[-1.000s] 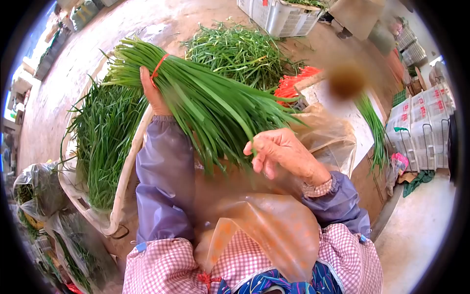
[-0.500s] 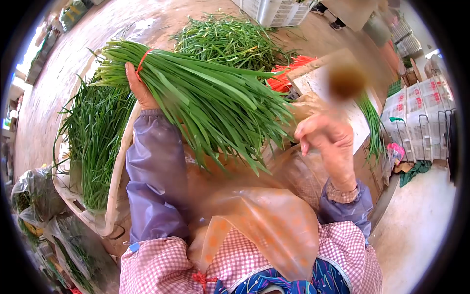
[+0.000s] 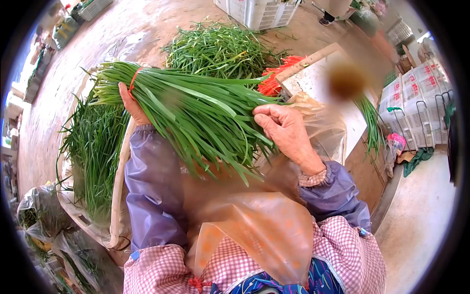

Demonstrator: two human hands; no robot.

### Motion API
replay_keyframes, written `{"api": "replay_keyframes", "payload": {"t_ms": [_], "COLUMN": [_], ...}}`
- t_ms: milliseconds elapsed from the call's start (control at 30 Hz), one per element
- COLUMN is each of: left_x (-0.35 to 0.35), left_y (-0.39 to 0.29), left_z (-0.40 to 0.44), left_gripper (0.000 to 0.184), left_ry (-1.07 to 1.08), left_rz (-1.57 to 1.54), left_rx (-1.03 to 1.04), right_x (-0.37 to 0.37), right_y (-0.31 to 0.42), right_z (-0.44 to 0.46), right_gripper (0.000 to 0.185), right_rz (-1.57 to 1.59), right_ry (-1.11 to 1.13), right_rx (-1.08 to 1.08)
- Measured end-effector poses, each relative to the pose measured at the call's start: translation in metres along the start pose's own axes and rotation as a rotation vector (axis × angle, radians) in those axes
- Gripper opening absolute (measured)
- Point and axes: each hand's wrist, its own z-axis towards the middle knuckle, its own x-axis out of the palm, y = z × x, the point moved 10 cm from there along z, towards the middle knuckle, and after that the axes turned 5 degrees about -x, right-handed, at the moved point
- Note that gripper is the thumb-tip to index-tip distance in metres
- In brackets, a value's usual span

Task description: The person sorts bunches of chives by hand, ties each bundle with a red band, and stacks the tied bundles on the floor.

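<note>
A large bundle of green chives (image 3: 191, 105) lies across my left forearm. Its pale stem ends point left and the leaf tips fan out to the right. A red tie (image 3: 133, 81) circles it near the stems. My left hand (image 3: 134, 107) grips the bundle from below at the tie, its thumb showing and the other fingers hidden beneath. At the leaf tips, my right hand (image 3: 286, 133) is closed in a pinch on some chive leaves. Just left of my left arm, loose chives (image 3: 98, 157) fill a basket with a pale rim (image 3: 119, 186).
Beyond the bundle lies a heap of loose chives (image 3: 215, 51). Red ties (image 3: 279, 76) rest beside a white board with a wooden edge (image 3: 308, 63). White crates stand behind (image 3: 257, 12) and at right (image 3: 416, 108). Plastic-bagged greens (image 3: 44, 210) sit lower left.
My right hand has moved left from beside the bundle and now pinches its leaf tips. The bundle, still in my left hand, sits slightly lower in view.
</note>
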Motion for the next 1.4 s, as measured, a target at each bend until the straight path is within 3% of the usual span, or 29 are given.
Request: {"api": "replay_keyframes", "payload": {"t_ms": [200, 333, 367, 433, 500, 567, 600, 633, 700, 733, 800, 833, 900, 933, 1000, 1033, 1100, 1133, 1233, 1300, 1333, 1367, 1400], "left_x": [0.01, 0.053, 0.055, 0.039, 0.036, 0.055, 0.052, 0.044, 0.032, 0.026, 0.031, 0.045, 0.068, 0.08, 0.098, 0.107, 0.121, 0.122, 0.126, 0.111, 0.112, 0.113, 0.114], "left_y": [-0.003, 0.008, 0.012, 0.006, 0.003, 0.019, 0.026, 0.019, 0.013, 0.011, 0.012, 0.014, 0.017, 0.022, 0.038, 0.048, 0.059, 0.062, 0.08, 0.073, 0.08, 0.083, 0.075], "left_z": [-0.006, -0.021, -0.018, -0.013, -0.01, -0.021, -0.02, -0.023, -0.023, -0.023, -0.026, -0.027, -0.029, -0.029, -0.03, -0.031, -0.034, -0.034, -0.038, -0.037, -0.038, -0.04, -0.042], "left_gripper": [0.063, 0.059, 0.06, 0.062, 0.064, 0.065, 0.063, 0.057, 0.051, 0.043, 0.039, 0.038, 0.039, 0.038, 0.038, 0.042, 0.046, 0.046, 0.05, 0.058, 0.071, 0.071, 0.077], "left_ry": [-0.038, -0.103, -0.137, -0.171, -0.244, -0.288, -0.286, -0.309, -0.361, -0.43, -0.494, -0.418, -0.33, -0.279, -0.188, -0.157, 0.046, 0.051, 0.095, -0.004, -0.008, -0.007, -0.084], "left_rz": [0.095, -0.029, -0.092, -0.041, 0.024, 0.012, 0.016, 0.158, 0.317, 0.32, 0.312, 0.291, 0.276, 0.353, 0.445, 0.497, 0.618, 0.609, 0.655, 0.764, 0.645, 0.64, 0.879], "left_rx": [0.042, 0.078, 0.052, 0.057, 0.059, -0.064, -0.098, -0.038, 0.049, 0.143, 0.237, 0.253, 0.256, 0.186, 0.037, -0.079, -0.119, -0.127, -0.174, 0.051, 0.025, 0.015, 0.092], "right_x": [0.007, 0.01, 0.015, 0.033, 0.007, -0.027, -0.037, -0.035, -0.006, 0.006, 0.016, 0.027, 0.053, 0.065, 0.086, 0.088, 0.087, 0.085, 0.081, 0.069, 0.06, 0.053, 0.033], "right_y": [-0.026, -0.018, -0.015, -0.042, -0.009, 0.003, 0.014, 0.02, 0.039, 0.039, 0.037, 0.041, 0.057, 0.054, 0.044, 0.037, 0.007, 0.0, 0.0, 0.008, 0.006, 0.002, 0.029], "right_z": [0.017, 0.023, 0.02, 0.006, -0.002, 0.0, 0.009, 0.016, 0.02, 0.023, 0.031, 0.034, 0.04, 0.044, 0.052, 0.054, 0.056, 0.054, 0.042, 0.036, 0.038, 0.039, 0.035], "right_gripper": [0.017, 0.018, 0.018, 0.017, 0.011, 0.008, 0.007, 0.012, 0.031, 0.031, 0.056, 0.056, 0.077, 0.077, 0.1, 0.1, 0.112, 0.115, 0.116, 0.106, 0.092, 0.08, 0.039], "right_rz": [0.123, -0.28, -0.246, 0.272, 0.417, 0.506, 0.41, 0.197, -0.806, -0.79, -0.741, -0.743, -0.394, -0.393, -0.601, -0.606, -0.337, -0.4, -0.339, -0.274, -0.443, -0.614, -0.535], "right_ry": [-0.062, -0.03, 0.028, 0.255, 0.108, -0.2, -0.203, -0.103, 0.07, 0.09, 0.018, 0.021, 0.017, 0.002, -0.047, -0.06, -0.038, -0.022, 0.045, 0.076, 0.093, 0.113, -0.112], "right_rx": [0.123, -0.169, -0.205, 0.161, 0.213, 0.165, -0.012, -0.149, -0.495, -0.51, -0.405, -0.403, -0.475, -0.471, -0.52, -0.517, -0.332, -0.304, -0.369, -0.306, -0.257, -0.202, -0.405]}}
